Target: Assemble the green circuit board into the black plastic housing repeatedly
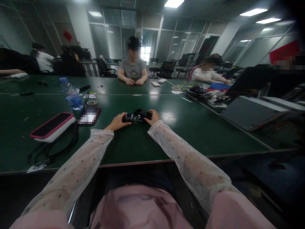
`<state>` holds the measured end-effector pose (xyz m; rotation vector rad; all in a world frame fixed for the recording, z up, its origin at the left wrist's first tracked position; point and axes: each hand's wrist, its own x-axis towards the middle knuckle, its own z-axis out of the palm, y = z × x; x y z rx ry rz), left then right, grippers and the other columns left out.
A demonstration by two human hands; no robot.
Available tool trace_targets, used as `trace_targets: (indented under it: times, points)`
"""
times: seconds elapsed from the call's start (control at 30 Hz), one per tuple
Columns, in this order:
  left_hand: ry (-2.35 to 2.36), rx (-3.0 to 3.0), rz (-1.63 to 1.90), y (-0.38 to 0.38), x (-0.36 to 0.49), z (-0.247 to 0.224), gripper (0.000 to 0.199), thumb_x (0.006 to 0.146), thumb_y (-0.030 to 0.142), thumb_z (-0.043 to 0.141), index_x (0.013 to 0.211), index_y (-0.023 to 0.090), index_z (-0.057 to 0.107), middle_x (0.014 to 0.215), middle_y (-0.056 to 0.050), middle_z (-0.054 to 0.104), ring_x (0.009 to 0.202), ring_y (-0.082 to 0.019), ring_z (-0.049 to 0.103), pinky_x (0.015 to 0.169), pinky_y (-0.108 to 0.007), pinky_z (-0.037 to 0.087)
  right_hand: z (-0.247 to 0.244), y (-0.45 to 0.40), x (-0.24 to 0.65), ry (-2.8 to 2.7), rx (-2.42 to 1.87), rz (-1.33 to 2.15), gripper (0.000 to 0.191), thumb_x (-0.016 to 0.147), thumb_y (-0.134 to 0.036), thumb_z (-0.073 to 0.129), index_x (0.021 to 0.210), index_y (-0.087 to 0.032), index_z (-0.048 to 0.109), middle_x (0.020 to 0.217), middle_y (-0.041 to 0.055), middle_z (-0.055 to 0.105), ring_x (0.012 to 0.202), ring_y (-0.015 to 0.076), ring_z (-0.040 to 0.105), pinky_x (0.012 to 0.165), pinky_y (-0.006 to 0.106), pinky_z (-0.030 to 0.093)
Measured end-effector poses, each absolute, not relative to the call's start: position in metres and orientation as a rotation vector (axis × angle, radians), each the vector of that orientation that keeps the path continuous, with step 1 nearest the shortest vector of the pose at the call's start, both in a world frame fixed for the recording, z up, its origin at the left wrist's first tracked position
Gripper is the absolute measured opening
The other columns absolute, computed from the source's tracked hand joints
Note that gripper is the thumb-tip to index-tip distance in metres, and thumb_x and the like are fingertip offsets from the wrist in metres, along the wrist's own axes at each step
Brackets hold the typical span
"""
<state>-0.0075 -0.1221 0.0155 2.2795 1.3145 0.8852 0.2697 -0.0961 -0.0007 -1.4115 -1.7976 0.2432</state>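
Observation:
Near the middle of the green table, my left hand (120, 122) is closed on a small device part with a green circuit board (135, 120) and a little square screen (129, 116). My right hand (153, 117) grips a black plastic housing (142, 113) that has openings in it. The two parts are close together, the housing slightly farther back and to the right. Whether they are joined cannot be made out. Both hands rest at or just above the table top.
A water bottle (71, 95), a phone in a pink case (52, 125) on a white object and black cords (59, 154) lie to the left. At right are a grey metal case (254, 112) and tangled cables (196, 91). A person (132, 68) sits opposite.

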Motion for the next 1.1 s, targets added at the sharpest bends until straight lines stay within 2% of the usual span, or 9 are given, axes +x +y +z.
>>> trace_targets:
  times: [0.23, 0.43, 0.87, 0.97, 1.1]
  points:
    - [1.163, 2.246, 0.928, -0.121, -0.011, 0.018, 0.063, 0.072, 0.042, 0.077, 0.126, 0.020, 0.053, 0.123, -0.011, 0.064, 0.113, -0.028, 0.062, 0.097, -0.045, 0.048, -0.004, -0.095, 0.273, -1.794, -1.413, 0.321, 0.054, 0.068, -0.022, 0.076, 0.117, -0.022, 0.052, 0.111, 0.0081, 0.062, 0.107, 0.0270, 0.062, 0.099, 0.051, 0.048]
    - [1.194, 2.231, 0.928, -0.122, -0.010, 0.017, 0.060, 0.074, 0.046, 0.076, 0.124, 0.020, 0.055, 0.121, -0.011, 0.065, 0.111, -0.028, 0.063, 0.096, -0.045, 0.048, -0.002, -0.096, 0.273, -1.793, -1.434, 0.352, 0.054, 0.067, -0.021, 0.077, 0.116, -0.017, 0.054, 0.113, 0.0118, 0.064, 0.110, 0.0278, 0.063, 0.101, 0.049, 0.048]
    - [1.317, 2.261, 0.870, -0.128, -0.006, 0.024, 0.053, 0.078, 0.047, 0.072, 0.121, 0.021, 0.057, 0.119, -0.009, 0.066, 0.111, -0.028, 0.063, 0.095, -0.045, 0.047, 0.000, -0.095, 0.270, -1.692, -1.429, 0.345, 0.048, 0.064, -0.018, 0.078, 0.108, -0.021, 0.059, 0.109, 0.0078, 0.066, 0.108, 0.0285, 0.064, 0.101, 0.054, 0.048]
    - [1.307, 2.264, 0.889, -0.127, -0.006, 0.022, 0.053, 0.077, 0.047, 0.072, 0.120, 0.019, 0.057, 0.118, -0.010, 0.066, 0.110, -0.029, 0.063, 0.094, -0.045, 0.048, 0.004, -0.093, 0.271, -1.585, -1.379, 0.349, 0.050, 0.069, -0.023, 0.075, 0.115, -0.021, 0.055, 0.112, 0.0093, 0.066, 0.108, 0.0287, 0.064, 0.099, 0.054, 0.050]
    - [1.295, 2.247, 0.906, -0.127, -0.006, 0.021, 0.053, 0.076, 0.047, 0.073, 0.119, 0.020, 0.058, 0.117, -0.010, 0.067, 0.109, -0.028, 0.064, 0.094, -0.045, 0.049, 0.013, -0.096, 0.270, -1.495, -1.145, 0.519, 0.056, 0.073, -0.039, 0.074, 0.121, -0.020, 0.052, 0.115, 0.0115, 0.066, 0.110, 0.0286, 0.064, 0.094, 0.047, 0.055]
